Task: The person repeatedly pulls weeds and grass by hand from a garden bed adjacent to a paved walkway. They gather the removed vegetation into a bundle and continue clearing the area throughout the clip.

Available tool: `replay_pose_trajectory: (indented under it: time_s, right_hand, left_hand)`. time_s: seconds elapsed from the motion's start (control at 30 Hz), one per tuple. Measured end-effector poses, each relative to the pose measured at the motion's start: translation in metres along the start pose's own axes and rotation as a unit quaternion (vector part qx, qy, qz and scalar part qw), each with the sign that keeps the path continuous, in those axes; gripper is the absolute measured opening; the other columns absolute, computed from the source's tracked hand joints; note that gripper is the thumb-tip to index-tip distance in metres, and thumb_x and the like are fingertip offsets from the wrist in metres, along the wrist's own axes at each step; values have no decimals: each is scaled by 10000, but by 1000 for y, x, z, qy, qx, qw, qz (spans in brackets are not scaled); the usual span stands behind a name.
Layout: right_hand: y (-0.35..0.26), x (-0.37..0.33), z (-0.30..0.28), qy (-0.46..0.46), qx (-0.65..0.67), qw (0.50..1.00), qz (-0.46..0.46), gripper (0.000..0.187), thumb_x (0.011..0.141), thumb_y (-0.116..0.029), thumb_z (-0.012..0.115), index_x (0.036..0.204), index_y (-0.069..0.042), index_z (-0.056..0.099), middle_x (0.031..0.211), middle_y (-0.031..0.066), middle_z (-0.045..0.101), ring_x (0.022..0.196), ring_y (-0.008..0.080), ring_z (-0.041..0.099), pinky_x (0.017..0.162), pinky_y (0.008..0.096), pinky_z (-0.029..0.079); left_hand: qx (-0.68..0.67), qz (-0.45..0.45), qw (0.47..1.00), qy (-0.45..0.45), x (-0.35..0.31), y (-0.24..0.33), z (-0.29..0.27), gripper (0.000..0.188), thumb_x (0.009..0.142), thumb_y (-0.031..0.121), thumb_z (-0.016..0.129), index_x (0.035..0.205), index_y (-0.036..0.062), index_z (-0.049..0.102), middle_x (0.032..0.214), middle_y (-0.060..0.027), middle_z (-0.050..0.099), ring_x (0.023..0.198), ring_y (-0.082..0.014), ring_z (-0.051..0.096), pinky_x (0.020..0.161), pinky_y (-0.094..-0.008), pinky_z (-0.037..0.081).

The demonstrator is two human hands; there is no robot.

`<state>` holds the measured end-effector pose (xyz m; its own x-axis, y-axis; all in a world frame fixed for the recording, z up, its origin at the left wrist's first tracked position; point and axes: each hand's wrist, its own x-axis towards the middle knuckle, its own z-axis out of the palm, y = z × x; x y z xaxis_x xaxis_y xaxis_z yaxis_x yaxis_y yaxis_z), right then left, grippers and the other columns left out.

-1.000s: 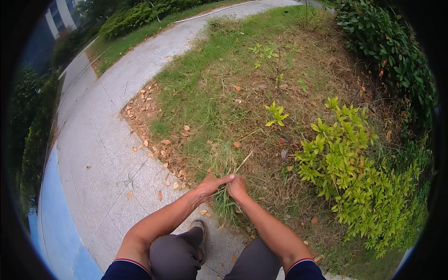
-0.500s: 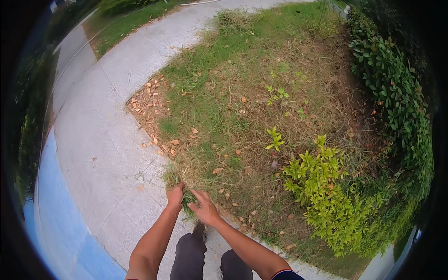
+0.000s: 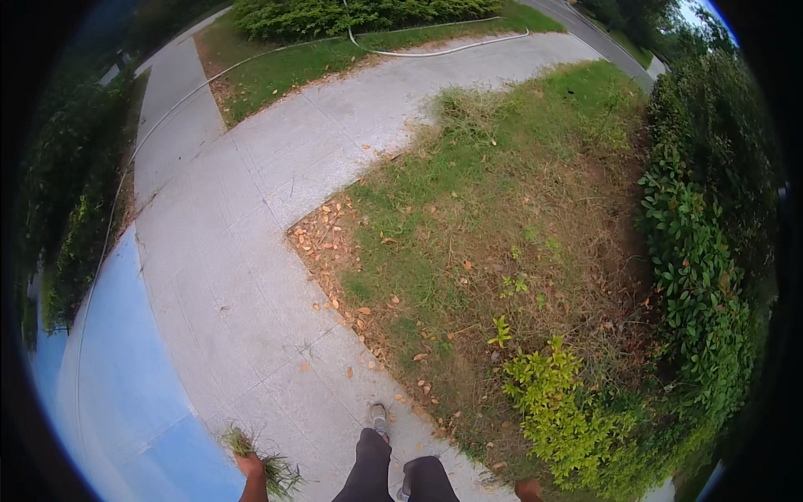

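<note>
My left hand (image 3: 248,465) is at the lower left, closed around a bunch of pulled grass (image 3: 280,475). Blades and dry roots stick out on both sides of the fist, above the pavement near the blue strip. My right hand (image 3: 528,489) just shows at the bottom edge, to the right of my legs and over the border of the weedy bed. Most of it is cut off, and its fingers cannot be made out.
A bed of grass and dry stalks (image 3: 468,251) lies right of the grey pavement (image 3: 251,276). Yellow-green shrubs (image 3: 569,402) and a dark hedge (image 3: 694,226) border it. A pale hose (image 3: 443,52) crosses the far pavement. Blue-painted ground (image 3: 142,351) lies left.
My hands have parted from the grass at the bed's edge. The left swung down and left with the bunch; the right moved down and right. The view has tilted up and shows more pavement.
</note>
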<state>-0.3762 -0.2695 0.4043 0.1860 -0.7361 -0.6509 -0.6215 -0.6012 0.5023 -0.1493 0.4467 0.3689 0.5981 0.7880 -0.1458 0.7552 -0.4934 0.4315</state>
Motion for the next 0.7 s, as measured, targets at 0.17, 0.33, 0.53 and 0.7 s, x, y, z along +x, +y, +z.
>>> replay_pose_trajectory:
  time_s: [0.17, 0.33, 0.53, 0.7]
  right_hand:
    - [58, -35, -11, -134, 91, 986, 48, 349, 813, -246, 489, 960, 21, 659, 1058, 191, 640, 1005, 310, 621, 852, 401, 499]
    - [7, -50, 16, -248, 15, 965, -84, 367, 803, -275, 479, 941, 7, 668, 1020, 184, 654, 984, 328, 624, 862, 409, 492]
    - [-125, -2, -95, -285, 103, 934, -191, 317, 797, -189, 466, 958, -15, 676, 1066, 177, 636, 970, 348, 619, 827, 446, 505]
    - [-145, 44, -163, -237, 296, 924, -50, 391, 820, -264, 408, 958, 3, 658, 1065, 215, 623, 1008, 359, 599, 875, 455, 474]
  left_hand:
    - [-6, 42, 999, -22, 49, 29, -7, 491, 744, 168, 554, 1191, -31, 509, 1143, -221, 577, 1035, -367, 549, 912, -393, 415]
    - [21, 101, 991, -89, 69, 163, 15, 461, 779, 189, 513, 1178, -41, 513, 1139, -197, 589, 1042, -342, 550, 907, -395, 404]
    - [-158, 254, 948, -112, 121, 268, 17, 481, 847, 254, 544, 1225, -37, 483, 1206, -189, 543, 1094, -285, 520, 932, -368, 393]
    - [-125, 108, 983, -82, 113, 412, 34, 426, 872, 228, 511, 1203, -40, 506, 1194, -178, 565, 1082, -296, 533, 943, -363, 393]
